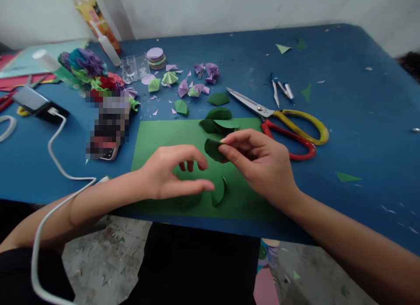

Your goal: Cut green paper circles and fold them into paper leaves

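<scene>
Between the thumb and fingers of my right hand (262, 165) is a dark green paper leaf (213, 150), held above a green paper sheet (157, 134). My left hand (177, 171) hovers to the left of it, thumb and fingers apart, holding nothing. Below the two hands a curved green paper piece (218, 191) rests on the sheet. Several more dark green leaf pieces (220, 113) lie in a loose cluster at the sheet's far edge, just beyond my right hand. Scissors (262, 109) with one yellow and one red handle lie half spread to the right.
Crumpled purple and light green paper pieces (197, 86) lie farther back. At left are a phone (110, 125), a black device (41, 104) with a white cable (52, 141), a glue stick (59, 71) and ruffled paper (87, 64). A compass (282, 88) lies back right, near green scraps (348, 177).
</scene>
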`<action>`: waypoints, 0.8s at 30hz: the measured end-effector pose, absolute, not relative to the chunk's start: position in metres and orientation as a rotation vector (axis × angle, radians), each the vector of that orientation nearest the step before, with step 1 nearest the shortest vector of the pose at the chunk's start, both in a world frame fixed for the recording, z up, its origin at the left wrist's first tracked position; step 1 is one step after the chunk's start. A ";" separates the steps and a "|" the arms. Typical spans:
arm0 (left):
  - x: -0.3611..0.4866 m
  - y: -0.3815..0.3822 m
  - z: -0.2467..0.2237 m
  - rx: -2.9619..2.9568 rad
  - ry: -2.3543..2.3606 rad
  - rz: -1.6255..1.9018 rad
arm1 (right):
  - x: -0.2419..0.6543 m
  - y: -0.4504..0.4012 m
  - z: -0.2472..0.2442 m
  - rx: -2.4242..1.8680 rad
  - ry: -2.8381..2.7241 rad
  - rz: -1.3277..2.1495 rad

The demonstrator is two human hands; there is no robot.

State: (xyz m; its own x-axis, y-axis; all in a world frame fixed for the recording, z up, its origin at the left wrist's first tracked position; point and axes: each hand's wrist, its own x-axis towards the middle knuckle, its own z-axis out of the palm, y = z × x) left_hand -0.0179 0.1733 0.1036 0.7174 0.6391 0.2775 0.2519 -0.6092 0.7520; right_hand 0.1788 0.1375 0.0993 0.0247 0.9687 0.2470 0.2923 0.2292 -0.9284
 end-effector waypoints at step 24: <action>-0.027 0.194 0.108 2.123 0.691 0.096 | 0.194 0.144 0.077 -0.755 -2.532 0.091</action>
